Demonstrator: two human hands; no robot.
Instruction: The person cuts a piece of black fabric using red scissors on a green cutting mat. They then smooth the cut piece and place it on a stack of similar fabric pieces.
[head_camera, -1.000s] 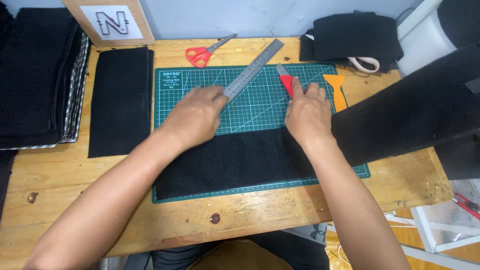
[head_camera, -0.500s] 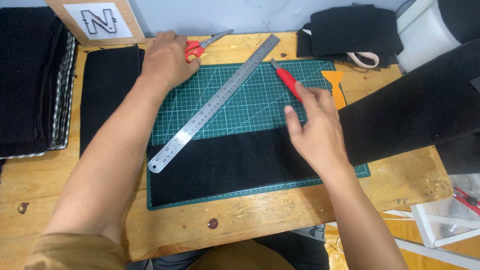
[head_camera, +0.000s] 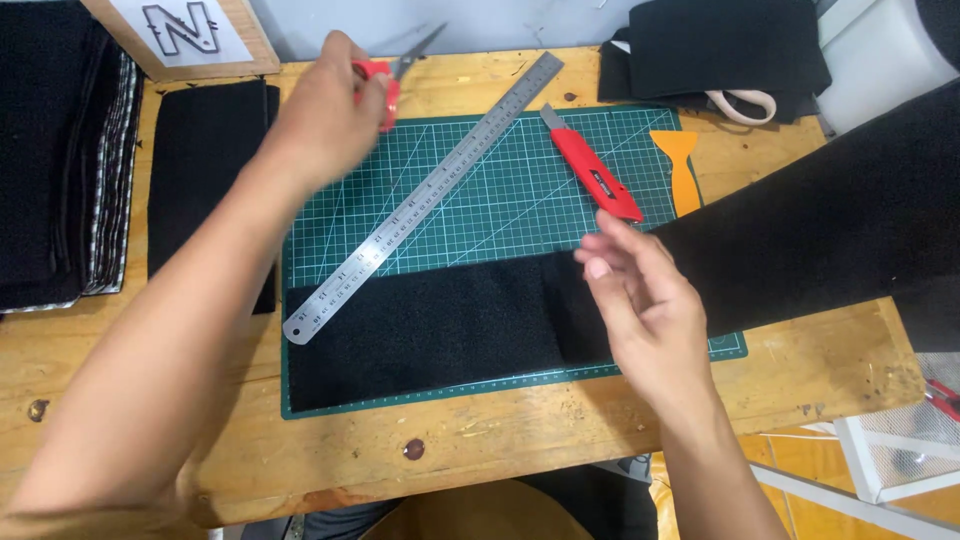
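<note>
Left hand (head_camera: 335, 115) grips red-handled scissors (head_camera: 385, 75) near the surface's far edge; right hand (head_camera: 640, 300), fingers loosely spread, hovers over black fabric strip (head_camera: 440, 325) along the cutting mat's (head_camera: 480, 200) near edge. Flatten fabric before cutting; the steel ruler (head_camera: 425, 195) overlaps it.

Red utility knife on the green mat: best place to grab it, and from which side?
Take the red utility knife by the middle of its red handle, coming from above with fingers across its narrow width. It lies flat and diagonal on the green cutting mat, metal blade tip at the far end, so stay on the near half.
</note>
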